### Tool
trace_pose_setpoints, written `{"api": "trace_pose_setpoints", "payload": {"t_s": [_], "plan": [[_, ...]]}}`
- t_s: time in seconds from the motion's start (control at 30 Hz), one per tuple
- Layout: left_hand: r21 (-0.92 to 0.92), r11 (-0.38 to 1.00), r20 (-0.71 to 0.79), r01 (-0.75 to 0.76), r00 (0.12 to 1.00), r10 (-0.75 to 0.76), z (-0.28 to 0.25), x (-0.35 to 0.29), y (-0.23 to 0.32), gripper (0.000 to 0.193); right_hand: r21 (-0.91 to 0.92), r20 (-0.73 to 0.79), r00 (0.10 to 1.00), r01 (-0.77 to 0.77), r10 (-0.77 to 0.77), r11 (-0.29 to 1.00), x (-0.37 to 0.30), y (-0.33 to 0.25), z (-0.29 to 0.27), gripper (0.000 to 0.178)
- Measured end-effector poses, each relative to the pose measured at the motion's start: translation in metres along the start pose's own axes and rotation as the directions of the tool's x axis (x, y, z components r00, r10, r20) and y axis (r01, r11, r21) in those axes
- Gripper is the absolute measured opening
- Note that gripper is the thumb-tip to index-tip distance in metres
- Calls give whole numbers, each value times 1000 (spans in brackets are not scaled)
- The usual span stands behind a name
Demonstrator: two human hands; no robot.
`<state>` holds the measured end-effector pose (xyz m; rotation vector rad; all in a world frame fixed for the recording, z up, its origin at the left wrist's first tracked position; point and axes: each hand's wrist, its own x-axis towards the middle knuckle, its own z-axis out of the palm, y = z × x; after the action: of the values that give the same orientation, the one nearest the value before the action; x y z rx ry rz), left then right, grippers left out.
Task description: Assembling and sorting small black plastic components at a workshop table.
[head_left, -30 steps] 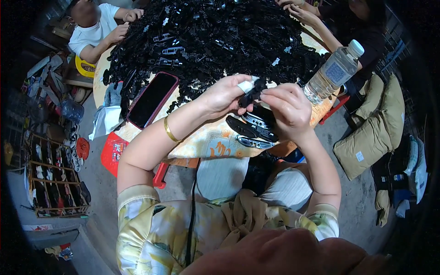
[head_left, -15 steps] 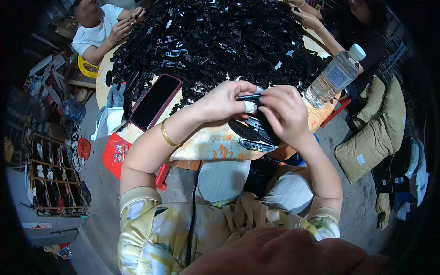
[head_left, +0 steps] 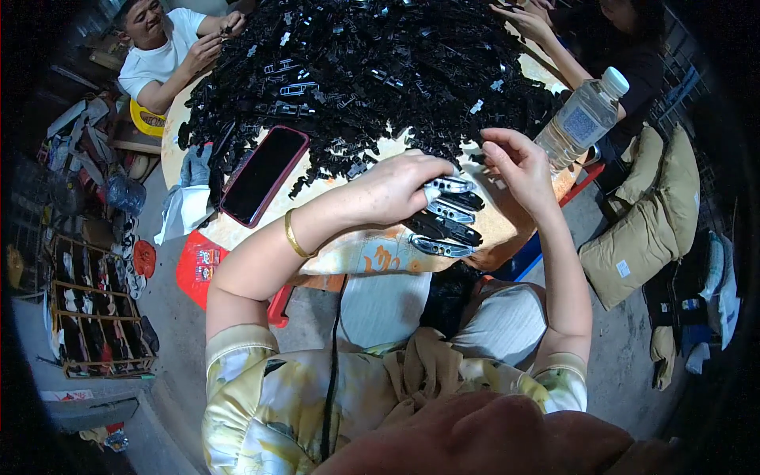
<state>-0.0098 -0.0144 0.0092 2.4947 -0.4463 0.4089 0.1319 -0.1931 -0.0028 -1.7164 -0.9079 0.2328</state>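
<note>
My left hand (head_left: 400, 186) is closed round a black-and-silver elongated part (head_left: 451, 184) at the table's near edge. White wrapping covers a fingertip of that hand. Just below it, similar curved parts with shiny silver faces lie side by side, the lowest one (head_left: 442, 248) along the table edge. My right hand (head_left: 520, 168) hovers beside the near right of the heap, thumb and forefinger a little apart, with nothing visible between them. A big heap of small black parts (head_left: 372, 79) covers the far table.
A phone (head_left: 265, 176) lies left of my forearm. A clear bottle with a white cap (head_left: 582, 119) stands at right. Two people work across the heap, one hand (head_left: 204, 54) at far left, another (head_left: 526, 24) at far right. Beige sacks (head_left: 633, 249) rest on the floor.
My hands have parted: the right moved up and right to the heap's edge. My left hand has tilted down over the row of parts, with a silver face now showing.
</note>
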Motion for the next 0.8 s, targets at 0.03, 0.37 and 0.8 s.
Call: {"api": "trace_pose_setpoints", "payload": {"t_s": [0.03, 0.37, 0.8], "plan": [[-46, 998, 168, 51, 985, -42, -4, 1, 0, 31, -184, -24, 993, 105, -112, 977, 0, 4, -1, 21], [341, 935, -285, 94, 958, 7, -29, 22, -40, 20, -539, 87, 933, 339, -349, 771, -6, 7, 27, 13], [677, 644, -223, 357, 933, -283, -66, 48, -70, 30, -483, 5, 824, 498, -566, 720, -7, 5, 25, 8]]}}
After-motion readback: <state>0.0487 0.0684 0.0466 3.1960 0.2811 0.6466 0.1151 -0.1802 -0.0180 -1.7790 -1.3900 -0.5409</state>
